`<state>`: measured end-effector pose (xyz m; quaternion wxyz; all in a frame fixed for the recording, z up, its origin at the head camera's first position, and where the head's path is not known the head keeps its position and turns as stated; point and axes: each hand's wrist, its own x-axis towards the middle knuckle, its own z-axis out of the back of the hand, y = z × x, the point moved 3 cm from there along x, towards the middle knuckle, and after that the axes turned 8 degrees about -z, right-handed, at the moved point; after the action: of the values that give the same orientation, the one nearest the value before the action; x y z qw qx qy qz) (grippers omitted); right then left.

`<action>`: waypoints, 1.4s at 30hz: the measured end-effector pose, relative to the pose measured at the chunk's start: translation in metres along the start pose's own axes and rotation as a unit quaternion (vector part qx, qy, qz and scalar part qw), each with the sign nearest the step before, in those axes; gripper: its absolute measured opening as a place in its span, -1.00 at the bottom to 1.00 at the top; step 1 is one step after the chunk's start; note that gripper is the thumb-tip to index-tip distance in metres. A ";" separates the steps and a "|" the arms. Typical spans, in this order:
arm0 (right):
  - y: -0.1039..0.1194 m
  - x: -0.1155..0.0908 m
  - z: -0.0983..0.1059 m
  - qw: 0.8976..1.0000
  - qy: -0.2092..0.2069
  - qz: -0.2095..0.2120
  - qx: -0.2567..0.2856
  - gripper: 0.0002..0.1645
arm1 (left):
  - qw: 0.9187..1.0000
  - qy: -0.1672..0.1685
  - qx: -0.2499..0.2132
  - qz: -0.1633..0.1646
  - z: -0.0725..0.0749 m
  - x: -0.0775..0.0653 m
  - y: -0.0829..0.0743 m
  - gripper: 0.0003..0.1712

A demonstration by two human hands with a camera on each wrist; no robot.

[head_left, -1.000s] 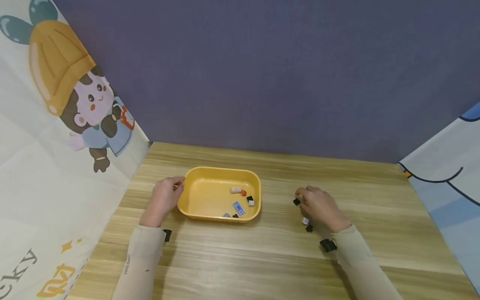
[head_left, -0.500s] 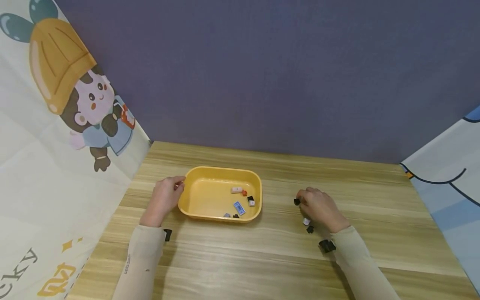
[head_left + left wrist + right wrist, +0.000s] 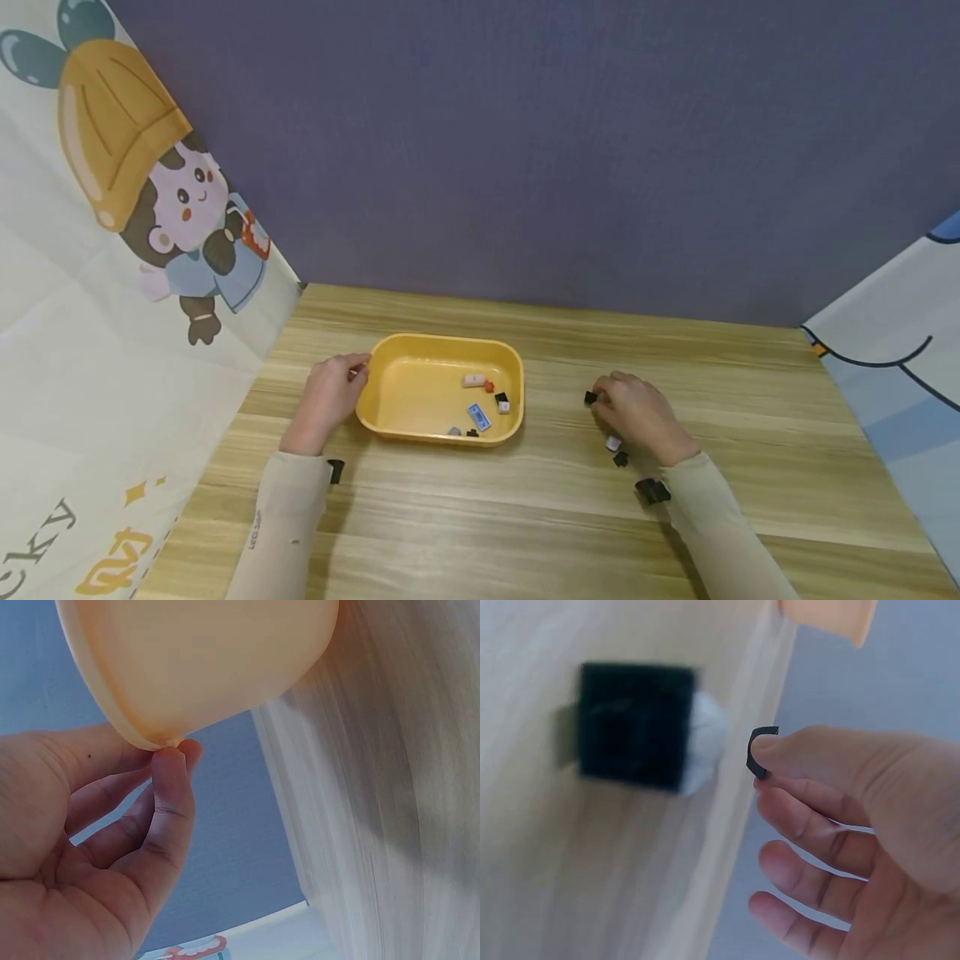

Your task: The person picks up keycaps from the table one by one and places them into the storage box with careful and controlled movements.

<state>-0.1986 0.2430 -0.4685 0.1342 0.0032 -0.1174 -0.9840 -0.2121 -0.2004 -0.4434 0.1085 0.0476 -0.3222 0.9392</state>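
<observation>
While the left hand, left of centre in the head view, pinches the rim of a yellow tray with its fingers nearly closed, the right hand, right of centre, holds a small black piece between thumb and fingertip, its other fingers loosely bent and slightly apart. Just below that hand in the frame, a white piece and a black lump lie close together on the wooden tabletop. Toward the tray's right and lower right lie a blue rectangle, a red bit and other small pieces.
</observation>
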 end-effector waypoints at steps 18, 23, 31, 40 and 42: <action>0.093 0.016 0.038 0.992 -0.055 0.111 -0.013 -0.75 | 1.000 0.001 0.003 0.004 0.001 0.000 -0.001 -0.65; 0.116 0.018 0.043 0.988 -0.068 0.141 -0.004 -0.76 | 1.000 0.003 0.004 0.005 0.000 0.000 0.000 -0.65; 0.132 0.018 0.045 0.986 -0.069 0.151 0.005 -0.76 | 1.000 0.003 0.004 0.001 0.000 0.000 0.000 -0.65; 0.126 0.016 0.047 0.987 -0.065 0.143 0.025 -0.74 | 1.000 -0.001 0.010 -0.009 -0.001 0.001 0.000 -0.66; 0.122 0.013 0.051 0.988 -0.064 0.136 0.030 -0.73 | 1.000 -0.002 0.010 -0.009 -0.001 0.001 0.000 -0.66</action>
<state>-0.1809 0.1367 -0.3907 0.2590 -0.0714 -0.1544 -0.9508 -0.2128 -0.1994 -0.4440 0.1158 0.0532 -0.3128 0.9412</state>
